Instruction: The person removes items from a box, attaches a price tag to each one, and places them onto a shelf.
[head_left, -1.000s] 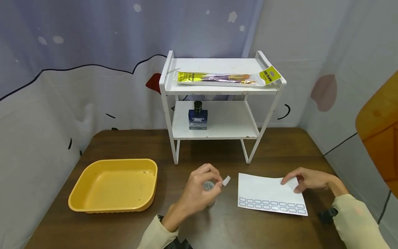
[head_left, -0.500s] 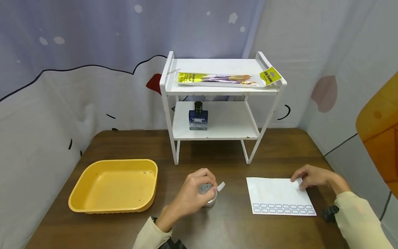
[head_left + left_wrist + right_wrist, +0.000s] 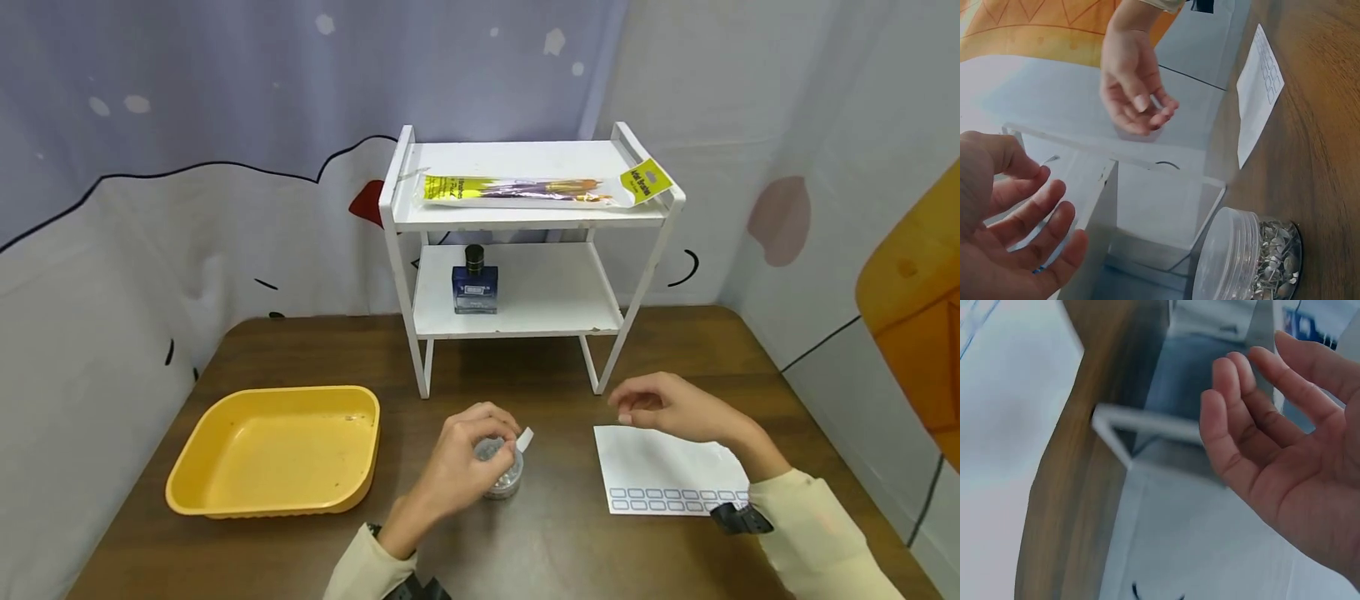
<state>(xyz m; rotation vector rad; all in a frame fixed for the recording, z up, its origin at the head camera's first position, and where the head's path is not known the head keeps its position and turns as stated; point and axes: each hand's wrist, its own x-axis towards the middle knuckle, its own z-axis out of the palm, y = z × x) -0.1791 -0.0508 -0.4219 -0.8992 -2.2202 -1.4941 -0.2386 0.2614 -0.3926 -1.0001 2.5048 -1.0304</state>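
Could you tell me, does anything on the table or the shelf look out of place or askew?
One small oddity: a white sticker label stands up loose beside the clear round jar of thumbtacks at the left hand, not flat on anything. The yellow-ended packet of brushes also overhangs the white shelf rack's right rail. Nothing is spilled.

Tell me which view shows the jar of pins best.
The left wrist view: the clear jar of pins fills the lower right, with the metal pins visible through its wall. The head view shows it small, partly covered by the left hand. The right wrist view does not show it.
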